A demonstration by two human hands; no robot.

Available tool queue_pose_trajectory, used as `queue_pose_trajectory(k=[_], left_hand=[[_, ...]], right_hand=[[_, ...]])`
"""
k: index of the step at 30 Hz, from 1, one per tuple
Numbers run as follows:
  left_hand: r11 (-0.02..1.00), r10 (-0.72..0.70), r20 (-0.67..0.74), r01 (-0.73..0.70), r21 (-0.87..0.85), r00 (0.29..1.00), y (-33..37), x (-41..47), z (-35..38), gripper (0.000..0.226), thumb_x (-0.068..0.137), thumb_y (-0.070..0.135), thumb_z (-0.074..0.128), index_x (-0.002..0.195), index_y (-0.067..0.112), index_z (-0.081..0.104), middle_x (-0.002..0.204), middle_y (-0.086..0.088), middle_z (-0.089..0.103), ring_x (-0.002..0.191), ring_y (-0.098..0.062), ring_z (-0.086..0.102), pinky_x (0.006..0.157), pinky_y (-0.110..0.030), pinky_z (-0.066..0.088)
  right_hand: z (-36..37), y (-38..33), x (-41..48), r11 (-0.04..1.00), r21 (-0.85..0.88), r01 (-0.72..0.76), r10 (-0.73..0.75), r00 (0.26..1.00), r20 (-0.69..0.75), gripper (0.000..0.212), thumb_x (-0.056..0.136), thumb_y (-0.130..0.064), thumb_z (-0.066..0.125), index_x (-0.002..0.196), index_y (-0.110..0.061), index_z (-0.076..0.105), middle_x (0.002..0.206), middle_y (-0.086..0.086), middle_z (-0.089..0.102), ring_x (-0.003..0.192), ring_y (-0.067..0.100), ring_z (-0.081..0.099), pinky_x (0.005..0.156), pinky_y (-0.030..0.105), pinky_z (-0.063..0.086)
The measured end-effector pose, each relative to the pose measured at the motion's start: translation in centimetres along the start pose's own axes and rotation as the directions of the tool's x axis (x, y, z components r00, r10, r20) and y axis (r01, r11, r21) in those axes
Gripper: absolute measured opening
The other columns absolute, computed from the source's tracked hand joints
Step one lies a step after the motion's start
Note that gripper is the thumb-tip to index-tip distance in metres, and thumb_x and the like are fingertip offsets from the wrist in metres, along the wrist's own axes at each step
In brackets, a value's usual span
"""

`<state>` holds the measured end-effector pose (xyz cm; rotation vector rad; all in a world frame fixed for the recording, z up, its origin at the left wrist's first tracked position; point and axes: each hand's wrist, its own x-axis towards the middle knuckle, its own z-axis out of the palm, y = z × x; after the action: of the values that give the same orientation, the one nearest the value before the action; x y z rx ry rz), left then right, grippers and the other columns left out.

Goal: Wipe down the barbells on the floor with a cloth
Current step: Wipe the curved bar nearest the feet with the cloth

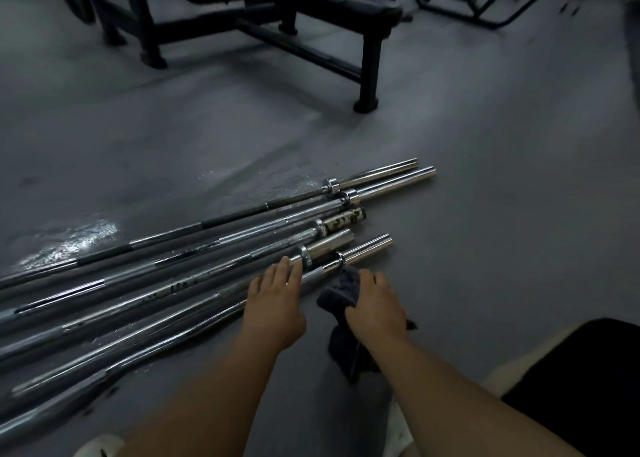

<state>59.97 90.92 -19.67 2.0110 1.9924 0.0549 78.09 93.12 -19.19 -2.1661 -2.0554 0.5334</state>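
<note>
The barbells are laid side by side on the grey floor, sleeves pointed up and to the right. One sleeve is mottled, its marks too blurred to be read. The left hand is stretched flat across the nearest shafts, fingers straight, nothing gripped. A dark cloth is clenched in the right hand and held against the nearest barbell just below its collar, with the loose end hung under the wrist.

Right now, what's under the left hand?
The nearest barbell runs under the left hand, whose straight fingers reach the next barbell. The stretch beneath the palm is hidden.
</note>
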Motion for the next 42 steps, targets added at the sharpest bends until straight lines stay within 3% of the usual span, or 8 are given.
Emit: queue_pose_trajectory(k=[8,22,26,29,34,37,40,42], left_hand=[[0.999,0.026,-0.046,-0.024,0.033,0.999,0.5,-3.1,-0.8,0.087,0.091,0.030,0.050,0.157,0.026,-0.007,0.166,-0.002,-0.007,0.152,-0.023,-0.002,0.122,-0.048,0.006],[0.994,0.034,0.169,-0.051,0.098,0.985,-2.3,8.5,6.4,0.072,0.095,0.030,0.042,0.158,0.018,0.008,0.165,-0.006,0.009,0.152,-0.023,0.007,0.120,-0.043,0.012],[0.996,0.019,0.230,-0.037,0.075,0.973,-3.7,10.8,9.8,0.073,0.089,0.037,0.042,0.155,0.015,0.023,0.160,-0.006,0.028,0.146,-0.025,0.027,0.116,-0.045,0.027],[0.999,0.025,0.247,-0.032,0.024,0.969,-4.7,12.0,12.1,0.080,0.068,0.046,0.036,0.134,0.006,0.058,0.132,-0.013,0.062,0.118,-0.031,0.062,0.092,-0.050,0.052],[1.000,0.008,0.226,-0.008,-0.002,0.974,-5.4,13.4,14.4,0.085,0.064,0.037,0.052,0.143,0.006,0.049,0.137,-0.013,0.057,0.124,-0.032,0.057,0.100,-0.049,0.048],[1.000,-0.017,0.224,0.020,-0.010,0.974,-4.8,13.1,14.4,0.085,0.064,0.038,0.044,0.141,0.004,0.050,0.136,-0.014,0.057,0.122,-0.032,0.055,0.101,-0.050,0.047],[0.999,-0.020,0.215,0.026,-0.026,0.976,-4.1,12.3,14.9,0.090,0.059,0.034,0.056,0.143,0.005,0.048,0.138,-0.014,0.055,0.126,-0.032,0.049,0.107,-0.050,0.041],[0.999,-0.013,0.223,0.022,-0.038,0.975,-3.8,11.5,15.3,0.091,0.059,0.033,0.059,0.145,0.005,0.045,0.139,-0.014,0.053,0.128,-0.031,0.045,0.109,-0.049,0.039]], right_hand=[[-0.4,-1.0,-2.0,0.999,0.047,0.009,-0.006,0.999,-0.050,0.063,0.083,-0.025,0.068,0.137,-0.022,0.035,0.135,0.005,0.037,0.118,0.026,0.043,0.087,0.038,0.048],[8.8,-0.1,9.0,0.997,0.072,-0.039,0.033,0.996,0.084,0.072,0.085,-0.029,0.067,0.147,-0.020,0.031,0.150,0.008,0.026,0.129,0.030,0.038,0.105,0.038,0.041],[12.0,-0.6,14.0,0.999,0.035,0.022,-0.024,0.998,0.058,0.070,0.083,-0.029,0.069,0.143,-0.018,0.035,0.150,0.006,0.026,0.127,0.031,0.041,0.101,0.039,0.043],[14.2,-0.6,16.4,1.000,-0.017,0.005,-0.004,0.998,0.066,0.073,0.087,-0.027,0.065,0.150,-0.019,0.028,0.155,0.004,0.019,0.128,0.029,0.038,0.097,0.037,0.045],[16.0,-0.1,16.1,0.994,-0.052,0.098,-0.085,0.973,0.215,0.081,0.090,-0.026,0.062,0.156,-0.023,0.015,0.160,0.003,0.010,0.129,0.028,0.037,0.091,0.040,0.049],[15.3,1.7,17.2,0.950,-0.197,0.241,-0.206,0.961,0.183,0.075,0.087,-0.021,0.062,0.152,-0.019,0.025,0.152,0.003,0.026,0.117,0.029,0.047,0.076,0.038,0.053],[15.2,1.2,16.7,0.969,-0.241,0.060,-0.030,0.991,0.129,0.072,0.090,-0.017,0.058,0.152,-0.011,0.023,0.148,0.005,0.028,0.110,0.027,0.048,0.076,0.033,0.053],[16.2,-0.1,14.7,0.978,-0.196,0.068,-0.030,0.981,0.189,0.073,0.094,-0.017,0.051,0.155,-0.008,0.012,0.153,0.012,0.020,0.116,0.029,0.046,0.082,0.033,0.053]])
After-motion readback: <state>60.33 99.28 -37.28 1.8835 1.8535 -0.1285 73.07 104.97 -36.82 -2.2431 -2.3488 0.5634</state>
